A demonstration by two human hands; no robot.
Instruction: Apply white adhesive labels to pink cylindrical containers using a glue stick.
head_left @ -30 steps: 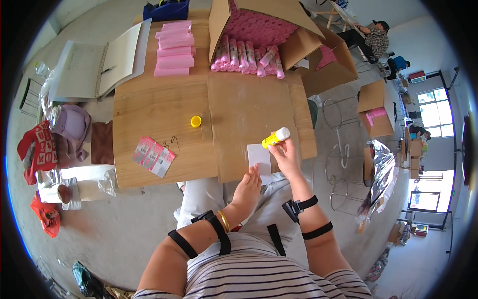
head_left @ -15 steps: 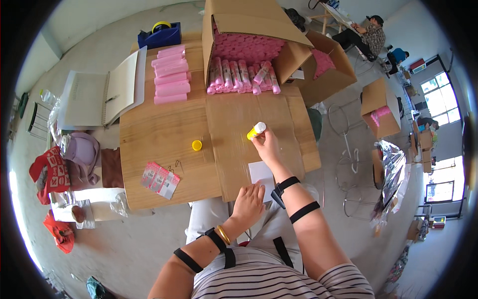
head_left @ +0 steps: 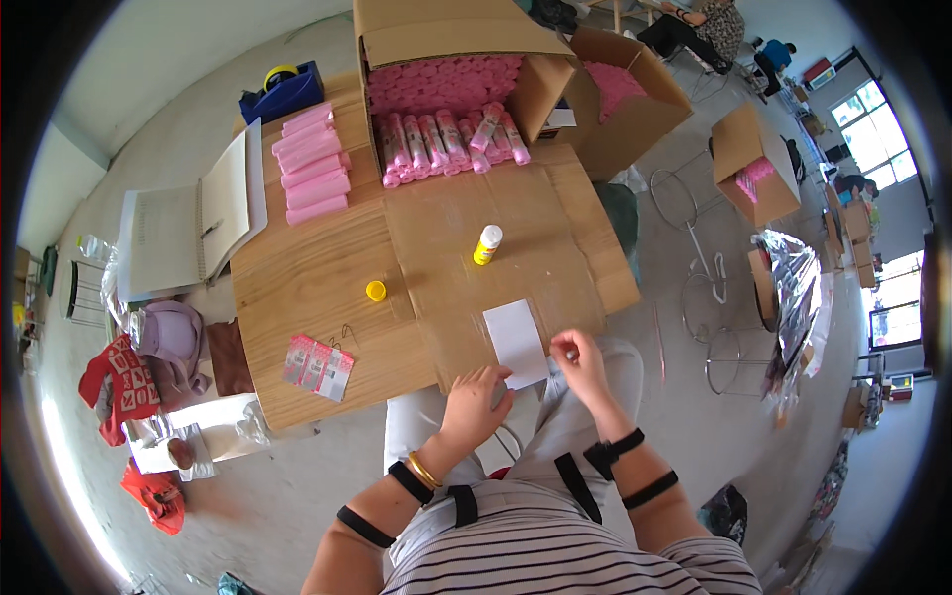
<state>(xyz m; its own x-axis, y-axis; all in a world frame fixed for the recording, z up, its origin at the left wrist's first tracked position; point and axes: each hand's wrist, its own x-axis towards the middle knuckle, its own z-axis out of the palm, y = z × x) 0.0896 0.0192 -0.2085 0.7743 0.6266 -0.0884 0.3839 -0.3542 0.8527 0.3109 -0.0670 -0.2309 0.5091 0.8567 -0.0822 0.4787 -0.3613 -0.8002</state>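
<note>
One paper [head_left: 515, 332] lies on the counter [head_left: 307, 263] before a standing glue stick [head_left: 487, 245], the left grip [head_left: 474, 407] half open and empty by the paper's lower-left corner, the right grip [head_left: 583, 367] curled beside its right edge, contents impossible to tell.

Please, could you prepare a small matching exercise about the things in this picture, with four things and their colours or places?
1. Glue stick
2. Cap
3. Paper
4. Tape dispenser

A. white, nearest to the hands
B. mostly blue
C. yellow and white
D. plain yellow, directly on bare wood

Pairs: 1-C, 2-D, 3-A, 4-B
</note>
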